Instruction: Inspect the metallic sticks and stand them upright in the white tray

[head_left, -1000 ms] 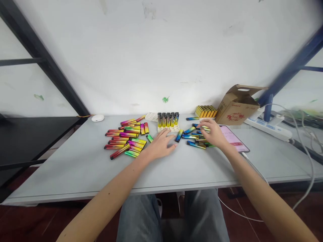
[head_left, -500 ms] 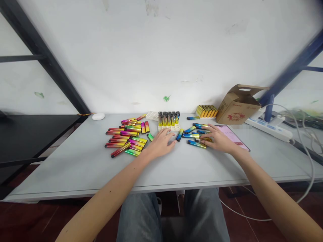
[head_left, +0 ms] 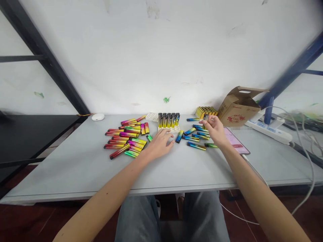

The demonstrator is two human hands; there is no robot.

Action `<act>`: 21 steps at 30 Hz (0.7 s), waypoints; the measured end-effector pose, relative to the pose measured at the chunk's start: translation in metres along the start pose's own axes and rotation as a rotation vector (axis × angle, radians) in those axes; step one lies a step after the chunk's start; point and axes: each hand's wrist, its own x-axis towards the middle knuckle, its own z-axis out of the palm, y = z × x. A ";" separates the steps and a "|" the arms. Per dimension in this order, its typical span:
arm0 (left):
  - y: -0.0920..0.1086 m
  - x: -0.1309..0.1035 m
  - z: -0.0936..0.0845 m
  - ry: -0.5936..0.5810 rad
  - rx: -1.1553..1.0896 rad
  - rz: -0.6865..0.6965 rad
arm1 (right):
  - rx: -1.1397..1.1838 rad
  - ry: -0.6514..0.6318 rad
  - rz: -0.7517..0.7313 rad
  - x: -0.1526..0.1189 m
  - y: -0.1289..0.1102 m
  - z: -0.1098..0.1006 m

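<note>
My right hand (head_left: pixel 214 129) pinches a lighter (head_left: pixel 206 118) upright, black end up, above a loose group of blue-and-yellow lighters (head_left: pixel 191 138). Resting at the front edge of a white holed tray (head_left: pixel 176 129), my left hand (head_left: pixel 161 143) has its fingers stretched out and holds nothing. Rows of lighters (head_left: pixel 169 120) with black tops stand upright in that tray. To the left of my left hand lies a heap of red, purple, green and yellow lighters (head_left: pixel 126 134).
A second white holed tray (head_left: pixel 152 116) sits behind the heap. Yellow cylinders (head_left: pixel 207 111) stand packed beside an open cardboard box (head_left: pixel 237 109). A phone (head_left: pixel 236 143) lies under my right forearm, near a power strip (head_left: pixel 271 131). A white case (head_left: pixel 98 117) is at the back left.
My right hand has risen from the blue-and-yellow lighters, lifting one and turning it upright. A green lighter beneath it now shows. My left hand has barely moved.
</note>
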 end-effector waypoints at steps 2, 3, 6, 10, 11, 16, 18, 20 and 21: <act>-0.003 0.000 0.002 0.019 -0.007 0.008 | 0.191 0.053 0.080 0.017 -0.011 0.023; -0.004 -0.001 0.003 0.025 -0.008 0.011 | 0.274 0.040 0.133 0.025 -0.017 0.034; -0.006 -0.001 0.004 0.034 -0.006 0.004 | 0.474 -0.044 0.244 0.037 -0.032 0.061; -0.006 -0.001 0.003 0.051 -0.008 0.015 | 0.649 -0.158 0.380 0.029 -0.035 0.076; -0.006 -0.001 0.003 0.053 -0.009 0.019 | 0.678 -0.192 0.415 0.025 -0.034 0.076; -0.007 0.001 0.002 0.069 -0.009 0.028 | 0.770 -0.398 0.558 0.015 -0.028 0.076; -0.007 0.002 0.001 0.076 -0.011 0.029 | 0.787 -0.437 0.561 0.014 -0.027 0.077; -0.007 0.002 0.000 0.083 -0.020 0.023 | 0.782 -0.456 0.546 0.014 -0.026 0.078; -0.007 0.002 -0.001 0.084 -0.024 0.015 | 0.766 -0.461 0.536 0.014 -0.026 0.079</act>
